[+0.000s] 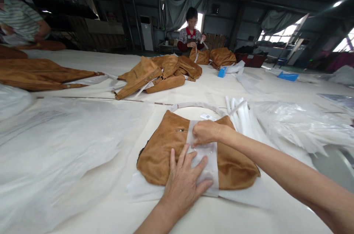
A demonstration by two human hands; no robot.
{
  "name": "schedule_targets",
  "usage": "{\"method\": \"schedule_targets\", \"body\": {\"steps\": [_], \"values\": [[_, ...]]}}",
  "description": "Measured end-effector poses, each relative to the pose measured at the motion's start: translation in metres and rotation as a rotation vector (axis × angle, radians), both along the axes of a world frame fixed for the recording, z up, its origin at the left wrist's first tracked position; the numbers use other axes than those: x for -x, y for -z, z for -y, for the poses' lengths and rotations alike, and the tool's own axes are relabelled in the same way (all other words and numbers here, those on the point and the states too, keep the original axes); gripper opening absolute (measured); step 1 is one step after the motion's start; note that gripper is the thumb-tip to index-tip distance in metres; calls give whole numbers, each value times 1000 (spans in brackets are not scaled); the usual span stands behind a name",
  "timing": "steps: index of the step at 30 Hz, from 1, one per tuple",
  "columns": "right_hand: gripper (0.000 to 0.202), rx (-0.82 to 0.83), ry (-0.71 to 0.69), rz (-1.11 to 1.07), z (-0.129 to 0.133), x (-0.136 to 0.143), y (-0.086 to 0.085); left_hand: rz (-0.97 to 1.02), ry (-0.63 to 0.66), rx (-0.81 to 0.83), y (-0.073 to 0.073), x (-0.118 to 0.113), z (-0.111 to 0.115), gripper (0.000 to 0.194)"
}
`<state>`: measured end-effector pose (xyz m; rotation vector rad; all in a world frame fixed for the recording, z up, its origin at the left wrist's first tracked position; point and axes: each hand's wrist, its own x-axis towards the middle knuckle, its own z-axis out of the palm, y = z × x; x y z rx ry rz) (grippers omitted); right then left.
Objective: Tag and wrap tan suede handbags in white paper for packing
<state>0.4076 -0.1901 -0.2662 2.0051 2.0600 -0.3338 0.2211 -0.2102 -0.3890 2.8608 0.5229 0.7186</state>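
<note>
A tan suede-like handbag (162, 138) lies flat on the white table before me, its strap (199, 105) wrapped in white and curving away behind it. Across its middle runs a pale translucent wrapping sheet (208, 160). My left hand (185, 173) is spread on the lower front of the bag, fingers apart, partly on the sheet. Near the sheet's upper end, my right hand (206, 132) is closed with its fingertips curled down; whatever they pinch is hidden. A small zipper (181, 130) shows left of the sheet, and a white tag (207, 117) pokes out behind the bag.
Clear plastic bags (298, 119) are heaped at right, beside white foam strips (239, 114). Large plastic sheets (69, 153) cover the left. More tan bags (163, 73) lie beyond. One person (190, 37) handles bags across the table; another person (22, 20) is at far left.
</note>
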Motion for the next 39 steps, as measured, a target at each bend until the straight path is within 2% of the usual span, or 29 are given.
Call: {"method": "schedule_targets", "body": {"steps": [2, 4, 7, 8, 10, 13, 16, 18, 20, 22, 26, 28, 31, 33, 35, 37, 39], "values": [[44, -125, 110, 49, 14, -5, -4, 5, -3, -4, -1, 0, 0, 52], [50, -329, 194, 38, 32, -5, 0, 3, 1, -21, -2, 0, -1, 52], [48, -594, 151, -71, 52, 3, 28, -17, 18, -72, 1, 0, -2, 53], [48, -604, 113, -104, 54, 6, 41, -19, 20, -89, 3, 0, -3, 53], [57, -513, 93, -140, 55, 10, 67, -22, 21, -117, 7, -1, -4, 51], [65, -417, 134, -175, 49, 10, 89, -27, 39, -143, 7, 1, -6, 57], [66, -413, 146, -188, 46, 8, 90, -37, 61, -158, -8, 8, -10, 50], [64, -418, 147, -196, 46, 8, 86, -28, 36, -194, -20, 12, -15, 42], [60, -412, 146, -209, 47, 8, 83, -12, -7, -242, -27, 14, -23, 45], [58, -403, 155, -289, 48, 7, 79, -16, -9, -273, -23, 11, -31, 53], [54, -438, 202, -518, 55, -4, 64, -139, 5, -203, -3, 5, -40, 60], [53, -529, 288, -545, 65, -14, 56, -195, -1, -129, -3, 5, -40, 60], [51, -672, 542, -555, 86, -35, 54, -212, 1, 1, -22, 10, -42, 55], [49, -701, 712, -560, 100, -49, 59, -160, -64, 89, -40, 14, -51, 54], [45, -685, 834, -576, 110, -61, 66, -68, -188, 173, -54, 17, -69, 57], [39, -649, 912, -599, 114, -70, 71, 16, -340, 311, -62, 19, -94, 62], [35, -612, 968, -623, 113, -75, 74, 75, -483, 527, -64, 21, -118, 65]]}}
